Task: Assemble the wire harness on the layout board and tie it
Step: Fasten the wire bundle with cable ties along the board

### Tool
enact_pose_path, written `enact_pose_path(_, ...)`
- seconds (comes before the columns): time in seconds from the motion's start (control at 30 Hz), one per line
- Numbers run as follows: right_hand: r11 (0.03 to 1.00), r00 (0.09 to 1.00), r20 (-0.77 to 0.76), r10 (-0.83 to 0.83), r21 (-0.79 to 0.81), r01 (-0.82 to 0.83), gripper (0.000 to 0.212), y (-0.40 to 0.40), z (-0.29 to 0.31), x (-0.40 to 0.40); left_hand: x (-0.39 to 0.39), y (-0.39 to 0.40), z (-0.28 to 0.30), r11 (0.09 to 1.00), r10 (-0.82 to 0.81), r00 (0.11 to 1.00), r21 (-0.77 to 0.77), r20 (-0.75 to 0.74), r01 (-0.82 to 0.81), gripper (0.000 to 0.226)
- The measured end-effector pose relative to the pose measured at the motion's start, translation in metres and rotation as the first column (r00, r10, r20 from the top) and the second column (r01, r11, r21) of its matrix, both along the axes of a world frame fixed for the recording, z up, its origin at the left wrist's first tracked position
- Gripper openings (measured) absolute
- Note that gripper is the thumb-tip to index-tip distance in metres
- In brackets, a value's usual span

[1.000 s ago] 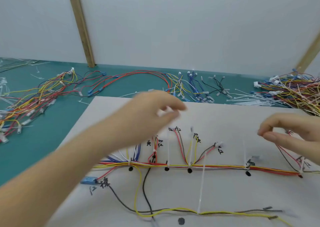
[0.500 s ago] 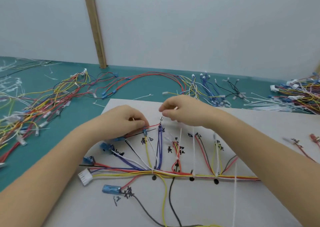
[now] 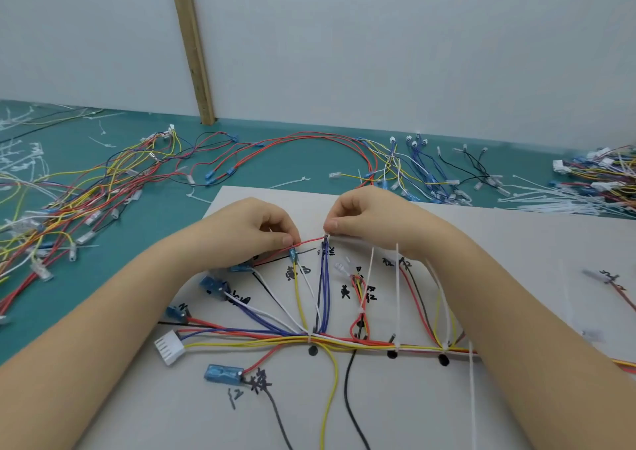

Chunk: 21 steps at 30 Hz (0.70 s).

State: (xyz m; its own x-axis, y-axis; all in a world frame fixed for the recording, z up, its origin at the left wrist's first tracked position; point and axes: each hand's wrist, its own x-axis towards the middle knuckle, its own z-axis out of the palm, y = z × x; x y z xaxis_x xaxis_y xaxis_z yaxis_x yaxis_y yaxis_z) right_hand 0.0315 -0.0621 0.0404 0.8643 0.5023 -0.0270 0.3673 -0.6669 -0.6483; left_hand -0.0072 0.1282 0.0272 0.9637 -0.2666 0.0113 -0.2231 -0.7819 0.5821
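The white layout board carries the wire harness, a horizontal trunk of red, yellow and white wires with branches fanning upward. White cable ties stick up from the trunk. My left hand pinches a red wire just above a blue terminal. My right hand pinches the small metal end of that wire at the top of the blue wire branch. A white connector ends the trunk at the left.
Loose wire bundles lie on the teal table at the left and along the back. More harnesses and loose white cable ties are piled at the right. A wooden post leans on the white wall.
My view has swung left along the board. Both hands came in from apart and now meet over the blue wire branch, each pinching the red wire.
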Motion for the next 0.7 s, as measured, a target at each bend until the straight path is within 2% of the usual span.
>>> enact_pose_path(0.17,0.987,0.998,-0.013,-0.069,0.143,0.07,0.007,0.002,-0.007,-0.004,-0.001,0.001,-0.001,0.998,0.018,1.0,-0.053,0.007,-0.017,0.027)
enact_pose_path(0.33,0.993,0.998,0.04,-0.058,0.107,0.054,0.01,0.005,-0.008,-0.004,-0.002,0.001,0.001,0.995,0.036,0.999,-0.089,0.005,-0.035,0.024)
enact_pose_path(0.47,0.996,0.998,0.058,-0.038,0.081,0.033,0.009,0.004,-0.008,-0.003,-0.008,0.013,0.011,0.992,0.042,0.99,-0.109,-0.132,-0.056,0.022)
enact_pose_path(0.6,0.996,0.998,0.061,-0.026,0.083,0.021,0.009,0.004,-0.01,-0.004,-0.011,0.03,0.017,0.997,0.063,0.973,0.051,-0.221,-0.053,0.019)
enact_pose_path(0.7,0.997,0.999,0.051,-0.002,0.078,-0.002,0.012,0.005,-0.011,-0.005,-0.014,0.037,0.019,1.0,0.008,0.948,0.017,-0.318,-0.003,0.021)
